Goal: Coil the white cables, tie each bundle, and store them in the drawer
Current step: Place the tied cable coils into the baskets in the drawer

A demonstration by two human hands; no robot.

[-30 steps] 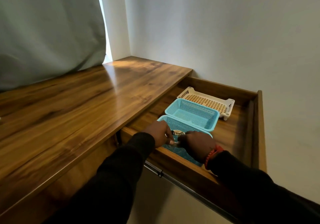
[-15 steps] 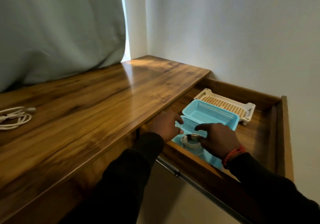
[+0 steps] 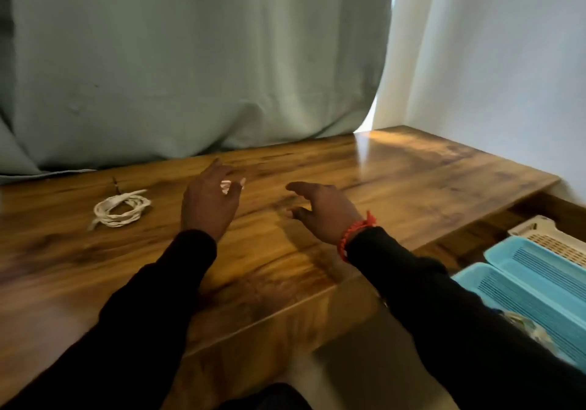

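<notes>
**Over the desk, both hands free and headed for the last loose cable**

At the near right edge of view, the open drawer (image 3: pixel 475 244) shows two blue baskets (image 3: pixel 539 286) and a cream basket (image 3: pixel 551 238) behind them; something pale lies in the nearest blue basket, too blurred and too hidden by the sleeve to name. Above the wooden desk top (image 3: pixel 396 187), the right hand (image 3: pixel 320 213), with a red bracelet (image 3: pixel 355 232) at the wrist, hovers palm down, thumb and fingers spread and lightly curled, holding nothing. The left hand (image 3: pixel 209 206) floats just beside it at about the same height, fingers loosely fanned and pointing away from the body, also empty. Both forearms in dark sleeves reach forward from the lower edge of view, angled slightly toward the left.

Farther out and to the left, a white cable (image 3: pixel 122 209) lies on the desk in a rough coil, with a flat end poking out at each side; whether it is tied cannot be told. It sits near the left hand but not touching it, in front of the green curtain (image 3: pixel 190 60).

The step in hand looks like fetching this cable. It would go best with the left hand pinning the loops together so they do not spring apart, the right tucking in the stray ends. The coil should be kept flat and snug before tying, so that the bundle fits a basket.
</notes>
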